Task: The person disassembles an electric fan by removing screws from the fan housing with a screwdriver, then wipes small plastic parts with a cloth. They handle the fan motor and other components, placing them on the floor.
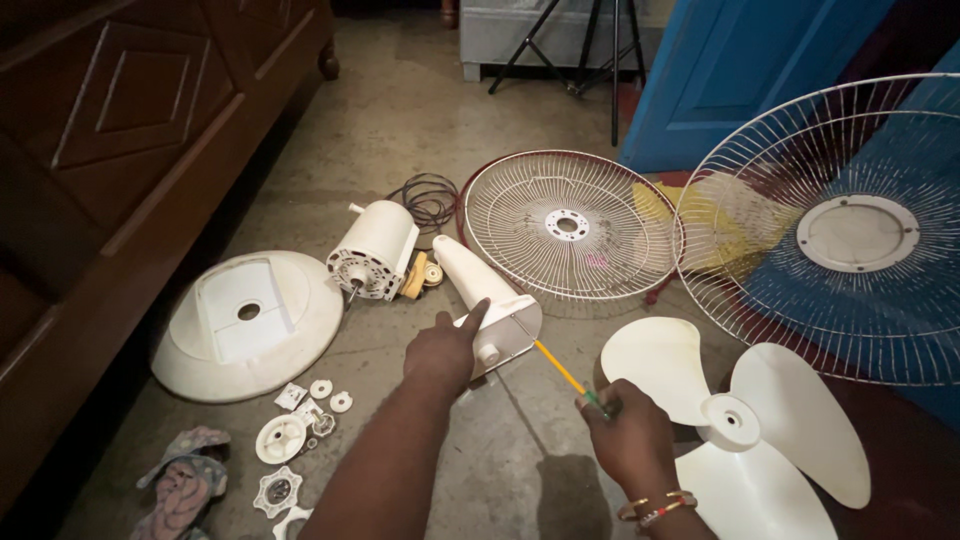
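Where the screwdriver enters the housing, its tip hides.

We've got the white fan neck housing on the floor, left hand gripping its wide end, right hand poking a yellow screwdriver into it. Left of the housing sit the motor and the round base (small white bits just below that). Right of the housing: the blade, with two wire grilles above it.
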